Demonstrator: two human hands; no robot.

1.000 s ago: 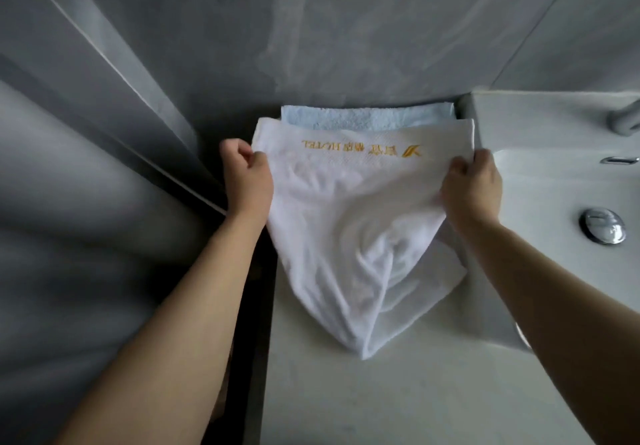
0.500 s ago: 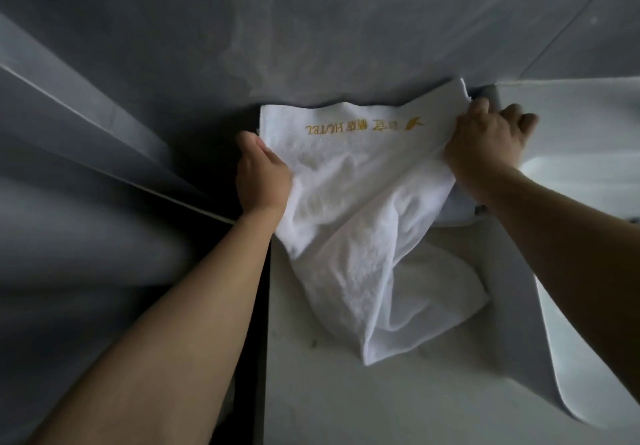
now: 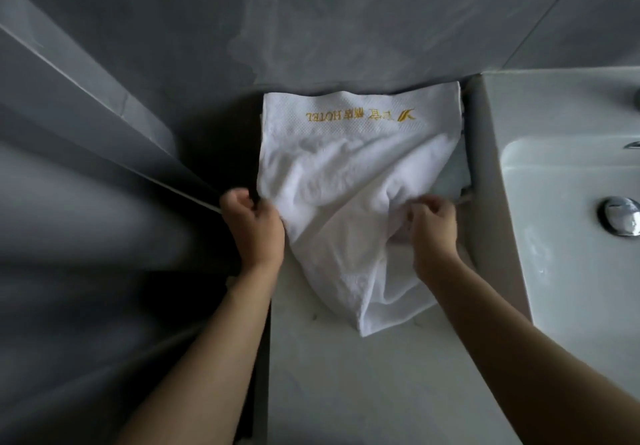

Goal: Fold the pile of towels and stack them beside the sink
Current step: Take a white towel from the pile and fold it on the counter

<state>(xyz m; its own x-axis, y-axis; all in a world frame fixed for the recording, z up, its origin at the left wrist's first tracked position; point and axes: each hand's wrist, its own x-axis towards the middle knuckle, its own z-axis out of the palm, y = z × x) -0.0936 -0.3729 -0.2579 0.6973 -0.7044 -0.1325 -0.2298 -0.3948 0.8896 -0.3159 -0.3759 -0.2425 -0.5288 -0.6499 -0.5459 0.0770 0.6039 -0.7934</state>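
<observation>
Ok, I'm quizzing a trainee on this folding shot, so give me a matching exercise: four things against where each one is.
Things:
1. left hand
2. right hand
3. gold lettering
4. drain plug

Places:
A. in the sink
B. far end of the towel, by the wall
C. gripping the towel's left edge
D. pinching the towel nearer the sink

Pairs: 1-C, 2-D, 3-B, 4-A

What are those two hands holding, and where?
Both pinch the white towel: left hand at its left edge, right hand at a bunched fold near its right side.
</observation>
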